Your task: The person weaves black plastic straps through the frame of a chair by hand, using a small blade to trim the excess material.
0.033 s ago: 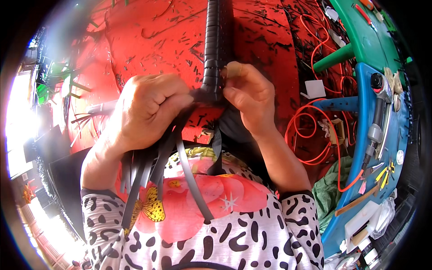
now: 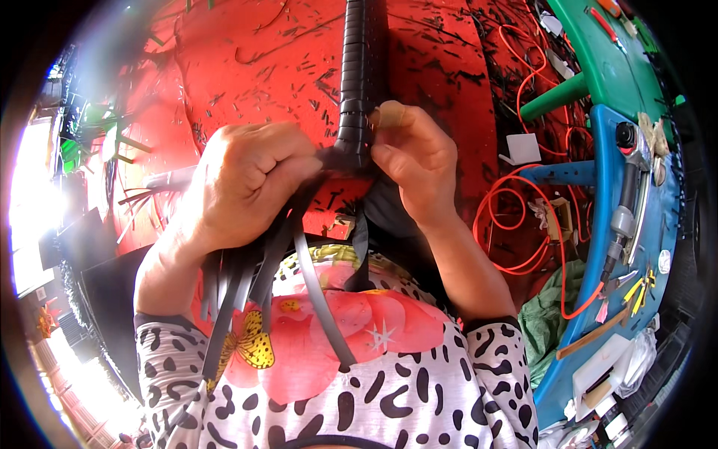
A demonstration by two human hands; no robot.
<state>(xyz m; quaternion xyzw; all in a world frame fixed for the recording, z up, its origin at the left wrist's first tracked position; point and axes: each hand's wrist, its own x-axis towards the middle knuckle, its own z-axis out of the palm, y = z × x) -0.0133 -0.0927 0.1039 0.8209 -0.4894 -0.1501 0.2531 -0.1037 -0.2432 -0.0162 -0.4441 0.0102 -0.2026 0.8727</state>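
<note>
Black ribbed conduit, a corrugated tube, runs from the top edge of the view down the middle of a red surface littered with short dark offcuts, and ends between the person's two hands. The left hand is balled into a fist just beside the tube's lower end, its fingers clamped on a bundle of flat grey cables that fan downward over the person's patterned lap. The right hand pinches the tube's mouth, thumb and fingertips pressed together on its rim, where the cables meet it. Only the present pose shows, so no change can be read; judging from it, the cables look to be at the tube's opening, and how far inside they reach is hidden by the fingers. To the right, orange wire loops across the red surface beside a blue rack and a green stool.
</note>
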